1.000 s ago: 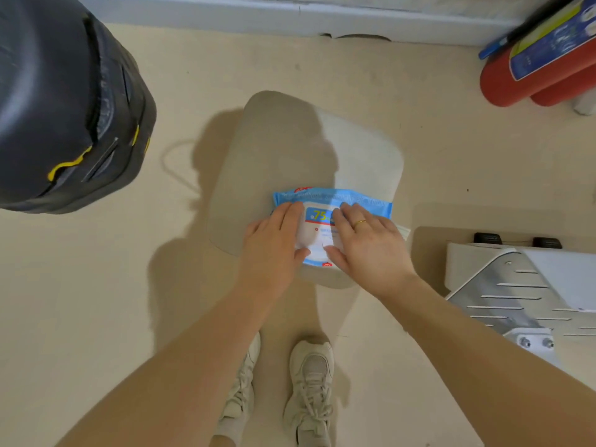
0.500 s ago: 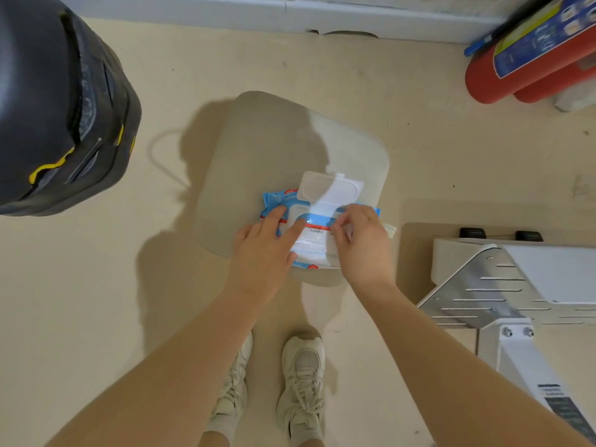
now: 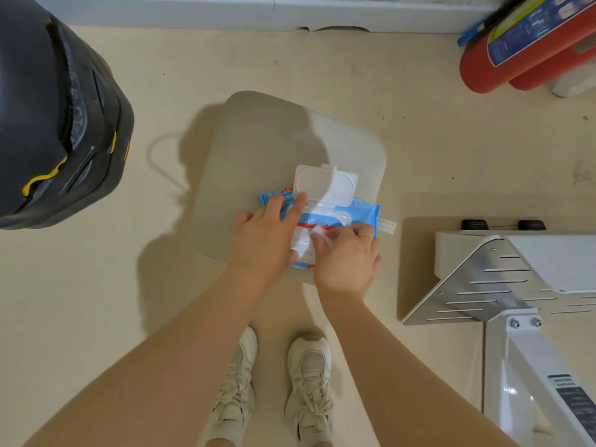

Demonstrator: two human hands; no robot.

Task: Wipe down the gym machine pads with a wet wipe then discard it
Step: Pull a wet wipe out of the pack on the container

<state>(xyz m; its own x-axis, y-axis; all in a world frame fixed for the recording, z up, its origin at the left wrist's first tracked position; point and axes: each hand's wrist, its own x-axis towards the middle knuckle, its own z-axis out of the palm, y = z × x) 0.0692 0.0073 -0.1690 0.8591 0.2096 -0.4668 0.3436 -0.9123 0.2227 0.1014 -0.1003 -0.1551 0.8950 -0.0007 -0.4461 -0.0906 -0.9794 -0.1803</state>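
A blue wet-wipe pack (image 3: 364,211) lies on a pale rounded stool seat (image 3: 274,146) in front of me. Its white flip lid (image 3: 325,185) stands open toward the wall. My left hand (image 3: 267,240) presses flat on the pack's left side, index finger reaching up to the lid. My right hand (image 3: 346,256) pinches a white wet wipe (image 3: 317,232) at the pack's opening. A large black padded cylinder (image 3: 48,108) with yellow marks fills the upper left.
A white metal machine frame (image 3: 516,285) with a slotted plate stands at the right. Two red fire extinguishers (image 3: 522,50) lie by the wall at the top right. My two white shoes (image 3: 274,388) stand on the beige floor below the stool.
The pack's lid went from shut to fully open. My right hand moved from the lid down to the opening and took hold of a wipe; my left hand stayed on the pack.
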